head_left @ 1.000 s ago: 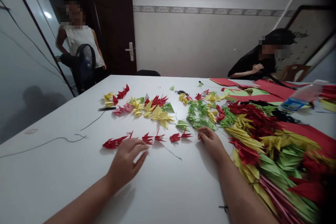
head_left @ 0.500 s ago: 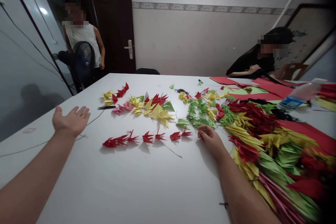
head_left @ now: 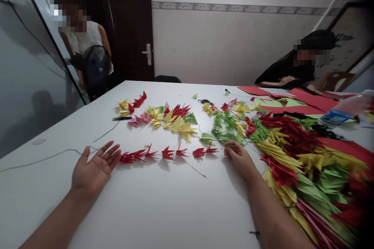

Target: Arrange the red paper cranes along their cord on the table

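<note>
A row of red folded paper cranes [head_left: 168,153] threaded on a string lies across the white table, bunched at its left end and spaced out towards the right. My left hand [head_left: 95,167] is open, palm up, its fingertips at the bunched end. At the other end, my right hand [head_left: 238,158] is closed in a pinch where the thread [head_left: 221,149] reaches its fingertips. A needle [head_left: 205,176] ends a dark thread that trails below the row. Behind it lie yellow paper cranes [head_left: 182,126], pink ones [head_left: 140,120] and green ones [head_left: 223,122].
A large pile of coloured cranes [head_left: 292,136] covers the right side, with red paper sheets [head_left: 312,99] and a plastic bottle [head_left: 336,114] beyond. Small scissors [head_left: 122,118] lie at left. One person stands by a fan [head_left: 96,68]; another sits at the far right.
My left hand has come down and right to the bunched end of the red cranes. My right hand stays at the thread. The standing person leans to the left.
</note>
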Tool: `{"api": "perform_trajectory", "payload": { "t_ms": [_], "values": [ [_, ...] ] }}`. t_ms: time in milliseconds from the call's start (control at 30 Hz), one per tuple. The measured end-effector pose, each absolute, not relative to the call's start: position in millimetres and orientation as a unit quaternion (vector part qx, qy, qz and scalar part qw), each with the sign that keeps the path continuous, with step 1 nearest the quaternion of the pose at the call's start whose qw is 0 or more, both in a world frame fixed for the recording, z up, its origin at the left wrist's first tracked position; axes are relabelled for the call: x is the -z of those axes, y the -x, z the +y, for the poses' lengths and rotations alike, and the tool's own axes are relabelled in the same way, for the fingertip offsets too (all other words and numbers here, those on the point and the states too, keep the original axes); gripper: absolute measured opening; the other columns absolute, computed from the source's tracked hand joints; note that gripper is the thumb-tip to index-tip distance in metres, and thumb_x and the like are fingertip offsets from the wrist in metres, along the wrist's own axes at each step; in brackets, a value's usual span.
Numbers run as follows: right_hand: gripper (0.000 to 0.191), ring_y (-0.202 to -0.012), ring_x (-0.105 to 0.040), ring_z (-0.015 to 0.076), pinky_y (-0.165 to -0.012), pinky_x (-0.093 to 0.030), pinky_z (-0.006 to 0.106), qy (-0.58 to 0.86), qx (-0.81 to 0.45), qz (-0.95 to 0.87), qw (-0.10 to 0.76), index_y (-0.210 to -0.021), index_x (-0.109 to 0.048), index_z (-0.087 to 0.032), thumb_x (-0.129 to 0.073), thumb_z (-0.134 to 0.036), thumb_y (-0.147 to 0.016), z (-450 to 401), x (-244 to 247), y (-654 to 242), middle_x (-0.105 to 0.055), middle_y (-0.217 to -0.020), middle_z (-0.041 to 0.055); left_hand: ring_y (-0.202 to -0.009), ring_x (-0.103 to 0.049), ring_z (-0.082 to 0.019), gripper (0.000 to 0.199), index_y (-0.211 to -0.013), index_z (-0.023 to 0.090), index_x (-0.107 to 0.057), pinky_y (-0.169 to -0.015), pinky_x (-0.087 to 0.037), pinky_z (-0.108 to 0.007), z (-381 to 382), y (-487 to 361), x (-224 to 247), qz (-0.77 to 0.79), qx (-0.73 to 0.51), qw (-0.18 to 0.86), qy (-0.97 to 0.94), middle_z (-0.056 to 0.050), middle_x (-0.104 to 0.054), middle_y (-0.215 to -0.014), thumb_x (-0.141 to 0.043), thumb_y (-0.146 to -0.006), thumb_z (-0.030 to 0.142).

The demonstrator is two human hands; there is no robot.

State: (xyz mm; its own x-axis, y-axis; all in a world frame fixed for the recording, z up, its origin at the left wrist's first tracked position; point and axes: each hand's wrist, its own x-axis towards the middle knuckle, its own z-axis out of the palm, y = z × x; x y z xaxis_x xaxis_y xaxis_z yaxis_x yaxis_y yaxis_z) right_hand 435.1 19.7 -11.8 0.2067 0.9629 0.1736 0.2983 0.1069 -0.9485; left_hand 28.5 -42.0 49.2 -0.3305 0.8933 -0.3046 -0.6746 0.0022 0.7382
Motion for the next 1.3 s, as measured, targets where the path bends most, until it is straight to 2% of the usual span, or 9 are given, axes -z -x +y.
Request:
{"api": "perform_trajectory", "payload": {
  "t_ms": [400,1300],
  "values": [
    [0.021,-0.052,-0.046,0.013,-0.052,-0.034,0.025,0.587,-0.321,-0.547,0.504,-0.077,-0.052,-0.02,-0.053,-0.037,-0.065,21,14,-436,-0.052,-0.054,-0.0028,-0.07,-0.061,-0.018,0.042,-0.09,0.011,-0.061,-0.064,-0.054,-0.029,-42,-28,-40,0.42,-0.689,0.574,-0.136,-0.011,-0.063,-0.077,-0.03,-0.085,0.039],
    [0.019,-0.049,-0.043,0.0119,-0.049,-0.033,0.025,0.594,-0.318,-0.548,0.496,-0.075,-0.052,-0.02,-0.053,-0.035,-0.064,18,8,-432,-0.052,-0.053,-0.0026,-0.068,-0.059,-0.018,0.038,-0.089,0.011,-0.06,-0.064,-0.052,-0.03,-42,-28,-36,0.419,-0.682,0.584,-0.137,-0.01,-0.061,-0.074,-0.033,-0.084,0.038]
  ]
}}
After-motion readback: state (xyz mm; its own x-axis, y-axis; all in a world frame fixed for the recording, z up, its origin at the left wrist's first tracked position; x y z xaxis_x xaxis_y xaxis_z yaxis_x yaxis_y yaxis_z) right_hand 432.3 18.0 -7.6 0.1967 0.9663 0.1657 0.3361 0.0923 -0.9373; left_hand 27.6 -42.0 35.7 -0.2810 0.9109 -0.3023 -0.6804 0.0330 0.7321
